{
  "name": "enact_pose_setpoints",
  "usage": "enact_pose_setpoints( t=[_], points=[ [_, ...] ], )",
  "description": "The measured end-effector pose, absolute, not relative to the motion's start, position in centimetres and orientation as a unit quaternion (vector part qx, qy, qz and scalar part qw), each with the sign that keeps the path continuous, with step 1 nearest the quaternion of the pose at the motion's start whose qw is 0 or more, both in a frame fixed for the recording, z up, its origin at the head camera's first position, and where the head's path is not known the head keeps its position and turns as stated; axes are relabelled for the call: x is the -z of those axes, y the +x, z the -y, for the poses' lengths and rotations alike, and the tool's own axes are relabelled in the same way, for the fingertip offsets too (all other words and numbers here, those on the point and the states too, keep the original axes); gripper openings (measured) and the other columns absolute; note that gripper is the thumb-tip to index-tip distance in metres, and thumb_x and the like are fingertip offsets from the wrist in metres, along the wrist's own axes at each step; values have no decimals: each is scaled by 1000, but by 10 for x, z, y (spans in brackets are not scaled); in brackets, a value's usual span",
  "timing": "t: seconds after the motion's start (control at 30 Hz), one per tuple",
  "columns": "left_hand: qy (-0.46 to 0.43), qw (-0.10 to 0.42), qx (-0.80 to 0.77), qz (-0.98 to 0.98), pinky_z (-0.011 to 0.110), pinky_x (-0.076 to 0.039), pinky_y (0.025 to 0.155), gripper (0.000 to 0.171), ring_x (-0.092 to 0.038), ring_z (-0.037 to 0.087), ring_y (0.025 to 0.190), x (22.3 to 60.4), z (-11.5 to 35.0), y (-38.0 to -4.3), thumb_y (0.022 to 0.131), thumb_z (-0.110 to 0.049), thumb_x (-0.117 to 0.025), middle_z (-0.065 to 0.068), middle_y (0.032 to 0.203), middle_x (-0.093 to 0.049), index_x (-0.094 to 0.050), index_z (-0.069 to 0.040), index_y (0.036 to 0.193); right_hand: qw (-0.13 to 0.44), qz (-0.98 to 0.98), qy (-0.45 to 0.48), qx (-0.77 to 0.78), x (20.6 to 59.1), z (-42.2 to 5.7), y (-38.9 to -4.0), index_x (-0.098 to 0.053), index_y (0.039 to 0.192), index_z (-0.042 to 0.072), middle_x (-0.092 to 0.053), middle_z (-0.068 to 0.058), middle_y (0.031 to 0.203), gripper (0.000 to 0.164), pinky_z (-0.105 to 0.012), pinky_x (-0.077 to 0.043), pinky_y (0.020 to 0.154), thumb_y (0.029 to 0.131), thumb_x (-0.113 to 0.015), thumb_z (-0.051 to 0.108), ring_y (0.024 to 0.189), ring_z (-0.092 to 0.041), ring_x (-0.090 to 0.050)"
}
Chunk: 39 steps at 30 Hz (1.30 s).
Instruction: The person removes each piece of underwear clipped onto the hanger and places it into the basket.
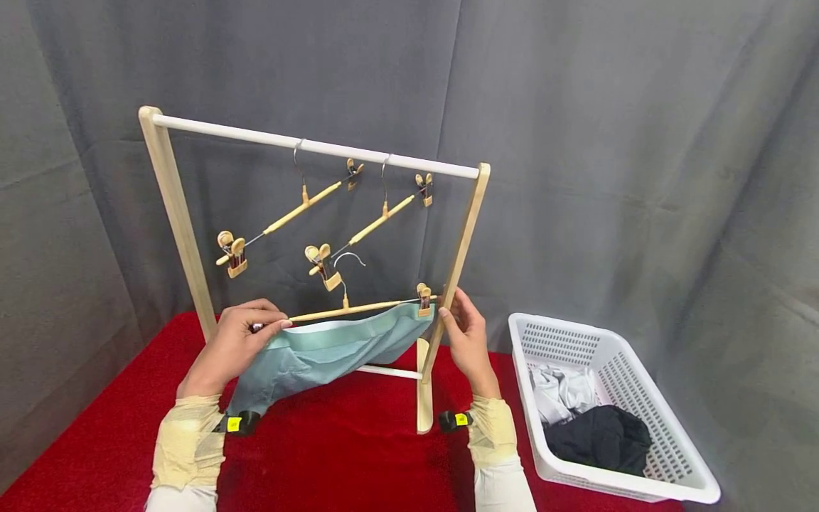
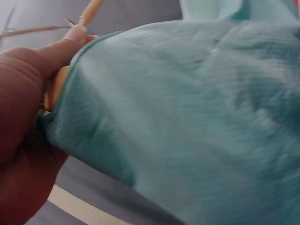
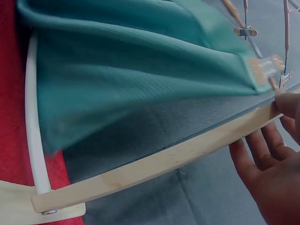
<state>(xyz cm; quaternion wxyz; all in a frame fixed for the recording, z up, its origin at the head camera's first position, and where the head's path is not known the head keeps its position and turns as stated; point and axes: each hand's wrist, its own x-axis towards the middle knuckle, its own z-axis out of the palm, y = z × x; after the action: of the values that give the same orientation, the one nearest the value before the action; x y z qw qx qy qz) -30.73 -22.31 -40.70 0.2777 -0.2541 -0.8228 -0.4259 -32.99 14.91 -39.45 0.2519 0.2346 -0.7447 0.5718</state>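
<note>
My left hand (image 1: 237, 341) grips the left end of a wooden clip hanger (image 1: 345, 310), whose metal hook stands up loose below the rail. A pair of teal shorts (image 1: 333, 348) hangs from it, sagging between the ends. At the right end a wooden clip (image 1: 424, 301) bites the waistband; the left clip is mostly hidden by my fingers, though some of its wood (image 2: 57, 89) shows in the left wrist view. My right hand (image 1: 470, 338) holds the rack's right post (image 3: 154, 166), thumb on one side and fingers on the other, with the thumb tip right by the hanger's end.
Two bare clip hangers (image 1: 306, 203) (image 1: 385, 213) hang from the white rail (image 1: 256, 133) of the wooden rack. To the right, a white plastic basket (image 1: 640, 377) contains a light grey cloth (image 1: 563, 391) and a black one (image 1: 601, 439). Red cloth (image 1: 345, 448) covers the table.
</note>
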Motion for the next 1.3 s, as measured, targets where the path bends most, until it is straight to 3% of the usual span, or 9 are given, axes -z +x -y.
enact_pose_setpoints(
  t=[0.33,0.67,0.93,1.1,1.3],
  points=[
    [-248,250,423,835,26,-45,56,16,-52,9,71,386,216,-279,77,-8,-70,-10,82,-60,-72,-19,88,238,763,236,-552,386,-150,-321,-42,133,-1,-56,-23,119,42,-29,-44,90,92,-49,6,106,-25,-55],
    [-253,265,423,829,24,-43,55,17,-51,8,69,391,217,-271,76,-9,-71,-11,81,-60,-72,-21,88,212,797,236,-515,375,-147,-306,-41,134,-1,-54,-20,124,42,-45,-40,95,94,-46,9,112,-26,-52],
    [-266,278,416,824,24,-42,54,14,-50,6,68,391,212,-275,76,-10,-72,-13,80,-59,-72,-21,86,248,837,220,-436,355,-147,-282,-40,135,-1,-49,-19,129,41,-49,-39,95,94,-42,4,118,-31,-46],
    [-271,275,416,823,25,-43,55,15,-51,5,69,389,207,-276,76,-11,-72,-14,81,-59,-72,-22,87,269,835,228,-422,342,-146,-268,-42,134,0,-47,-17,132,46,-49,-38,97,89,-43,-5,120,-26,-44],
    [-286,265,428,816,25,-44,55,17,-53,3,72,389,202,-275,76,-12,-72,-14,83,-59,-72,-25,88,264,842,250,-399,334,-147,-257,-42,132,-4,-48,-20,130,43,-47,-38,97,90,-49,2,118,-28,-46]
  ],
)
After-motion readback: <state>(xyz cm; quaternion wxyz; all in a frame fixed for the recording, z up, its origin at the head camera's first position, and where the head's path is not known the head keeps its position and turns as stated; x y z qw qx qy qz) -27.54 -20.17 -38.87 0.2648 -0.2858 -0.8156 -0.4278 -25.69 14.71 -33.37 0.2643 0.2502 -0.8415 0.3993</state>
